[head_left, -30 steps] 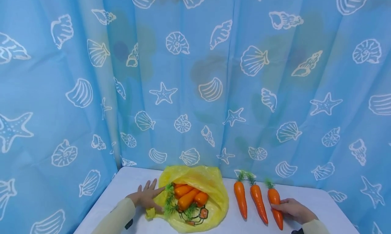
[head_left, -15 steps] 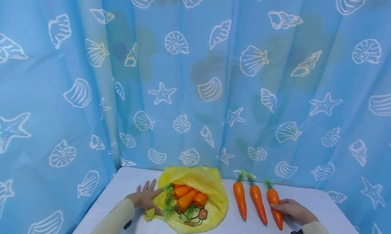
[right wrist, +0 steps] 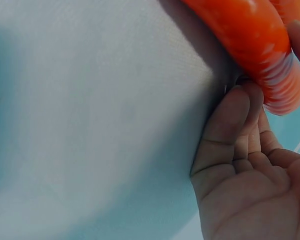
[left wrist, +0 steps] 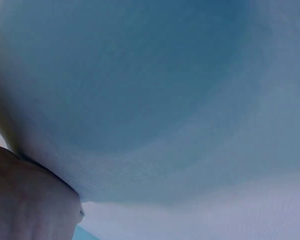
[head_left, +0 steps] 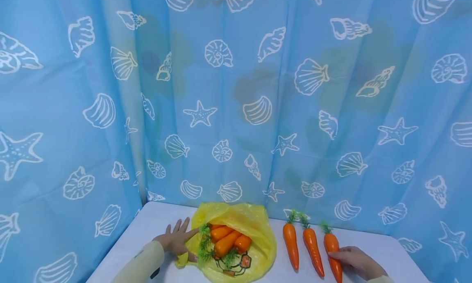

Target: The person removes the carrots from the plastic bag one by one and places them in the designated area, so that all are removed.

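My left hand (head_left: 178, 238) lies with fingers spread at the left edge of a yellow plastic bag (head_left: 263, 250). Several orange carrots (head_left: 224, 247) with green tops show in the bag's mouth. Only a dark part of that hand appears in the left wrist view, low at the left. On the right, three carrots lie in a row on the table, tops toward the curtain. My right hand (head_left: 357, 261) pinches the rightmost carrot (head_left: 331, 244) near its middle, thumb on one side. In the right wrist view the curled fingers (right wrist: 225, 117) meet that carrot's other side.
The middle carrot (head_left: 313, 250) and the left carrot (head_left: 291, 246) lie between the bag and my right hand. A blue curtain (head_left: 228, 90) with white shell drawings hangs behind the white table (head_left: 147, 229) and along its left side.
The head view has shifted slightly. Both hands, the bag and the carrots keep nearly the same places relative to each other.
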Motion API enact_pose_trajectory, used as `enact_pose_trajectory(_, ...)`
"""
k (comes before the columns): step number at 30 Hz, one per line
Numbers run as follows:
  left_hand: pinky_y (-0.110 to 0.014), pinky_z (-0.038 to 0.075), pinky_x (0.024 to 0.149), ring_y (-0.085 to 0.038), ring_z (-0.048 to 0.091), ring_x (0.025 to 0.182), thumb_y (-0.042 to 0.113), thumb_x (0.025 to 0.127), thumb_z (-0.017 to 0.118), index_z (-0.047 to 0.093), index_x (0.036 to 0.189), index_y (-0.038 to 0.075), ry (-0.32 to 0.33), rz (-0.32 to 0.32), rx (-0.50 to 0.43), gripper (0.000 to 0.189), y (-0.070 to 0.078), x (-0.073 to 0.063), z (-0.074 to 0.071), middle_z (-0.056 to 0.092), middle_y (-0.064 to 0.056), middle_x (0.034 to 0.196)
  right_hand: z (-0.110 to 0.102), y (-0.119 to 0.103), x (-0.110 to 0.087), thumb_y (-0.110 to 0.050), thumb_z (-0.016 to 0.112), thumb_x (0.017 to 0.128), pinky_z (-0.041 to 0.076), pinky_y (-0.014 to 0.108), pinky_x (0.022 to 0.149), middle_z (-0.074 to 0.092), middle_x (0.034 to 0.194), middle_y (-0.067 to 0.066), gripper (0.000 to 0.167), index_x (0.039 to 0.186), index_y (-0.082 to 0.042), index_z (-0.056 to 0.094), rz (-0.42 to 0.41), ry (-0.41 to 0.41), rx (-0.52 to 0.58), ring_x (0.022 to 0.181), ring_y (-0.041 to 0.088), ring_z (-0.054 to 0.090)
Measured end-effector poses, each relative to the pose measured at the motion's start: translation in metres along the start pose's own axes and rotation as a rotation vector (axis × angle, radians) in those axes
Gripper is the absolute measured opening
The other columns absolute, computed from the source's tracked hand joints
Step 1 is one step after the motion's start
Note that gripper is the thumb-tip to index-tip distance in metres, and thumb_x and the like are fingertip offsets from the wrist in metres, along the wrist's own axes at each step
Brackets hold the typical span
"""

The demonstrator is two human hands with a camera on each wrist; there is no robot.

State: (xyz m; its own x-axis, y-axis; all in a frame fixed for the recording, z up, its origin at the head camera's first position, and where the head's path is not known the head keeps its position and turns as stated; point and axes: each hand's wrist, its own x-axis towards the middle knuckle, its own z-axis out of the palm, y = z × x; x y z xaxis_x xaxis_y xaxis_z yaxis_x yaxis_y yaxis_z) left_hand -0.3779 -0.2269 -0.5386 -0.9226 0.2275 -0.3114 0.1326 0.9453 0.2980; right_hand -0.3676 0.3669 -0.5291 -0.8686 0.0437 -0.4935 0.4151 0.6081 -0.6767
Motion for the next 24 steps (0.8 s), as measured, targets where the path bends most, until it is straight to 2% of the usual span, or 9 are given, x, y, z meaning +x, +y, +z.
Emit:
enact_pose_trajectory(6,-0.071,-0.003,0.115,-0.046,0.001,0.151,0.079,0.06,0.073,0.039,0.152,0.033,-0.013,-0.003,-0.007,0.108,0.0,-0.003,-0.004,0.003,-0.018,0.166,0.001,-0.001,-0.001,-0.051,0.075,0.083,0.047,0.057,0.095,0.055,0.11,0.028,0.096,0.131,0.021,0.034,-0.018,0.017,0.038,0.1,0.04,0.05)
enact_pose_trajectory(10,-0.07,-0.004,0.116,-0.045,0.001,0.152,0.08,0.059,0.072,0.038,0.151,0.034,-0.002,-0.001,-0.011,0.108,-0.004,0.0,-0.004,0.003,-0.016,0.167,0.003,-0.005,0.001,-0.046,0.075,0.085,0.048,0.055,0.096,0.056,0.111,0.03,0.092,0.131,0.021,0.033,-0.021,0.032,0.047,0.099,0.039,0.052)
enact_pose_trajectory(14,-0.07,-0.004,0.116,-0.045,0.001,0.152,0.08,0.059,0.072,0.039,0.151,0.033,0.008,0.002,-0.02,0.108,-0.005,0.001,-0.004,0.005,-0.016,0.167,0.005,-0.007,0.001,-0.048,0.076,0.083,0.049,0.056,0.097,0.057,0.112,0.03,0.094,0.132,0.022,0.034,-0.026,0.038,0.046,0.096,0.035,0.056)
enact_pose_trajectory(24,-0.07,-0.004,0.116,-0.047,-0.001,0.151,0.077,0.064,0.072,0.037,0.153,0.031,-0.041,0.0,-0.006,0.106,0.005,-0.005,-0.007,0.001,-0.019,0.166,0.004,-0.004,-0.003,-0.054,0.074,0.083,0.044,0.062,0.101,0.052,0.119,0.037,0.1,0.133,0.022,0.032,0.012,0.063,0.043,0.101,0.042,0.052)
